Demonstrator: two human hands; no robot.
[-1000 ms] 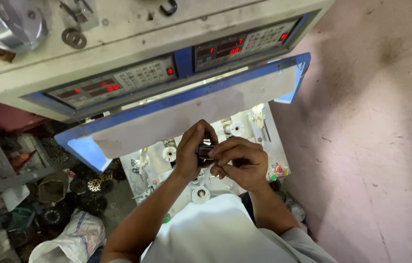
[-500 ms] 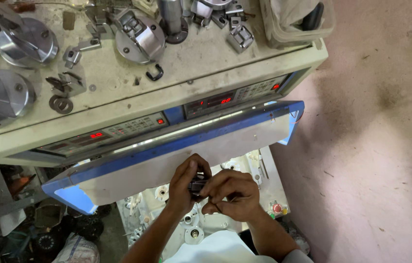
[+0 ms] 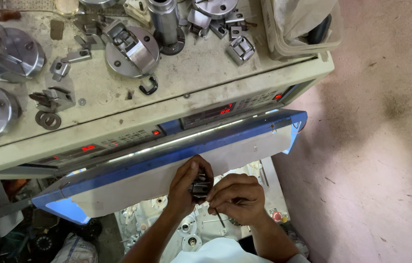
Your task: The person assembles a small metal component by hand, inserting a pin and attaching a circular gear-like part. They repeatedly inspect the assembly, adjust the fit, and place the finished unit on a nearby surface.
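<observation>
Pinching the small dark metal part [image 3: 200, 188] in your left hand [image 3: 189, 187], you hold it just below the machine's blue-edged panel [image 3: 176, 157] — your right hand [image 3: 237, 197] is closed on a thin tool [image 3: 220, 218] against it. It's likely stiff, dense and slippery — grip its flat sides.

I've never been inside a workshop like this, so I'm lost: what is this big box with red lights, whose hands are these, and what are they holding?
The picture comes from a camera on the person's head, looking down. The cream machine has control panels with red lit digits and a blue-edged ledge sticking out in front. On its dusty top lie metal parts: round steel discs, a steel cylinder, small clamps and washers. Below the ledge, the left hand grips a small dark metal part, while the right hand holds a thin tool against it.
</observation>
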